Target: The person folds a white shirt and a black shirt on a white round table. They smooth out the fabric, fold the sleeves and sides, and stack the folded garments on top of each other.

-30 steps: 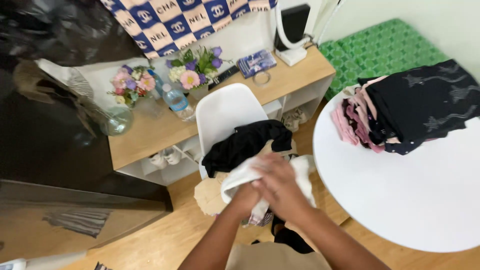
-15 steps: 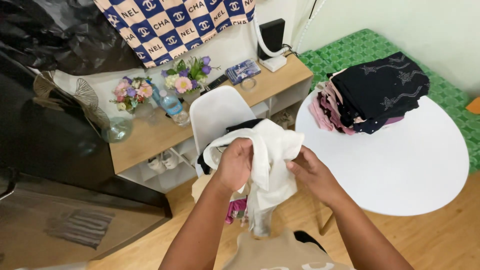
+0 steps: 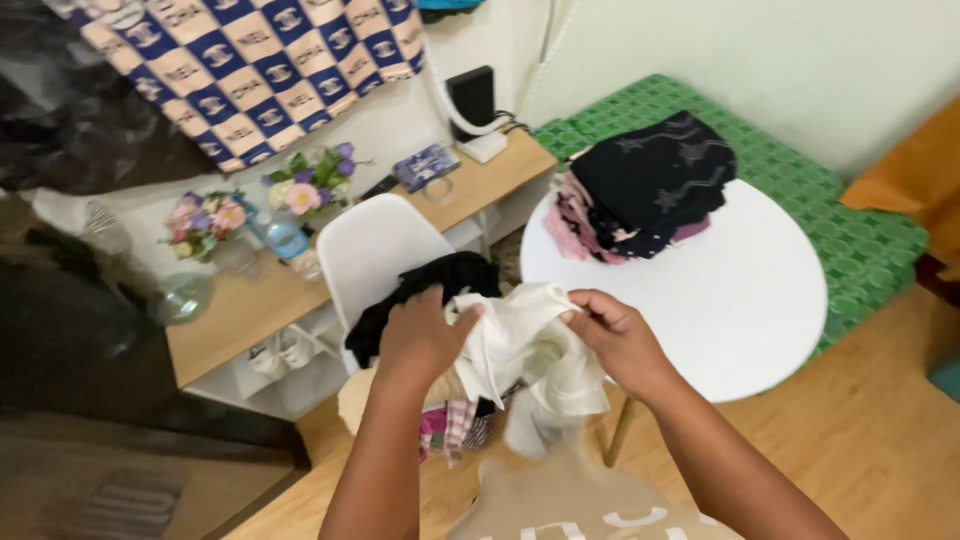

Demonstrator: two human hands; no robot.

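A cream-white garment (image 3: 520,345) hangs bunched between both hands, in front of me and above the floor. My left hand (image 3: 420,335) grips its left edge and my right hand (image 3: 615,335) pinches its right edge. Behind it stands a white chair (image 3: 375,250) with a black garment (image 3: 430,290) and some plaid and pink cloth (image 3: 455,425) heaped on the seat. To the right a round white table (image 3: 740,300) carries a pile of folded dark and pink clothes (image 3: 645,185) at its far edge.
A low wooden shelf (image 3: 240,310) along the wall holds two flower bouquets (image 3: 310,185), a water bottle (image 3: 285,240) and a glass vase (image 3: 180,298). A checked cloth (image 3: 250,70) hangs above. A green mat (image 3: 850,230) lies behind the table. The floor (image 3: 880,430) is wood.
I lifted the white garment off the chair heap and drew my hands apart, opening it out. The view has swung right, bringing the round table closer to centre.
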